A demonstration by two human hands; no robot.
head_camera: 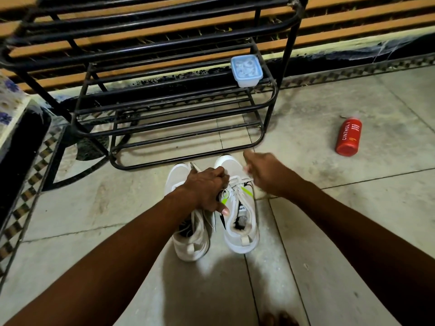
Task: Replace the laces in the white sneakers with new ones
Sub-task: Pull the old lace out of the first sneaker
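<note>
- Where the stone floor [353, 231] meets a patterned tile border at far left, a black metal shoe rack [164, 109] stands against the slatted wall, its lowest rails just beyond the shoe toes.
- On the right end of one rack shelf sits a small lidded plastic container [246, 70] with pale contents that are too blurred to identify.
- Two white sneakers [240, 208] stand side by side on the floor in front of the rack, toes pointing toward it, heels toward the person.
- Reaching across the left sneaker [188, 241], the left hand [207, 191] has its fingers curled down onto the tongue and lacing area of the right sneaker, with the thumb lying along that shoe's inner side, gripping it there.
- White laces [242, 184] are threaded loosely across the right sneaker, with neon-green accents beside them.
- Above that shoe's toe, the right hand [266, 172] is raised with its fingers pinched together; it is motion-blurred, and a pale blur at the fingertips seems to be the lace end, though I cannot tell for sure.
- Well apart to the right, a red bottle [348, 137] labelled "CINTHOL" lies on its side on the floor.
</note>
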